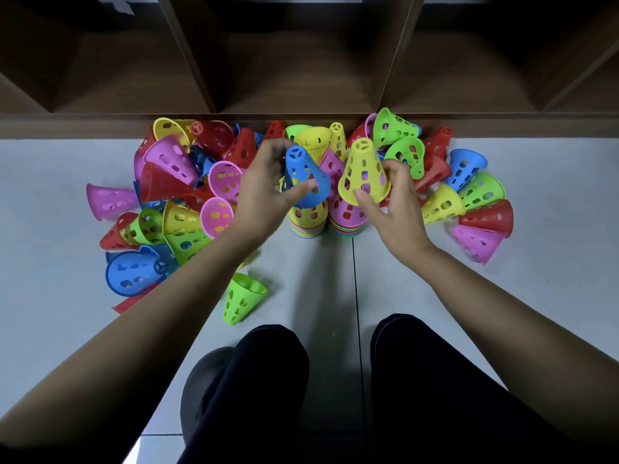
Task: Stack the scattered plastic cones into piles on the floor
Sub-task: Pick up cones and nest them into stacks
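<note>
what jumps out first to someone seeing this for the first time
A bright heap of scattered cones spreads over the floor along the foot of a wooden shelf. At its middle the left hand grips a blue cone and the right hand a yellow cone, over a yellow-topped pile and a pink-topped pile side by side. One green cone lies alone, nearer the legs.

Pale tiled floor (552, 262) bears scattered cones (244, 301) and two piles (308, 224).
</note>
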